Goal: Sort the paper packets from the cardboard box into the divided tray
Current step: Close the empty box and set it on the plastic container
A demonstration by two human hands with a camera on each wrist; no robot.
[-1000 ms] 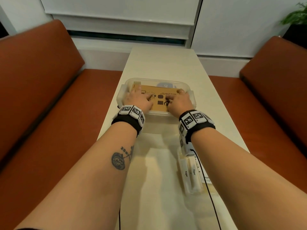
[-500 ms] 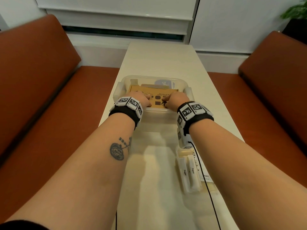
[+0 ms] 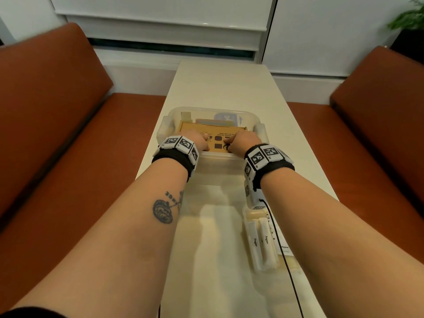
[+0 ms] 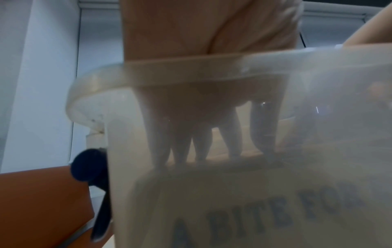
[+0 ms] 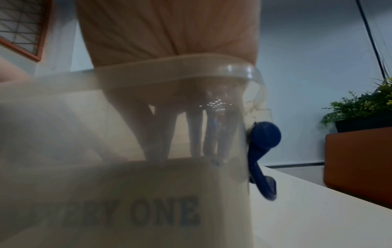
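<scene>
Both hands are down inside a clear plastic bin (image 3: 257, 125) at the middle of the desk (image 3: 220, 88), working at the near edge of the cardboard box (image 3: 206, 134) that lies flat in it. The left hand (image 3: 198, 141) and right hand (image 3: 244, 141) have their fingers reaching down onto the box's near top edge; whether they grip it or only press on it I cannot tell. This looks like the opening step: getting the box open or out. Next, I judge, the lid or box must be raised evenly at both ends. The box's long axis runs left to right, printed top upward. The divided tray (image 3: 250, 249), near right, holds sugar packets (image 3: 263, 244) lying near to far.
</scene>
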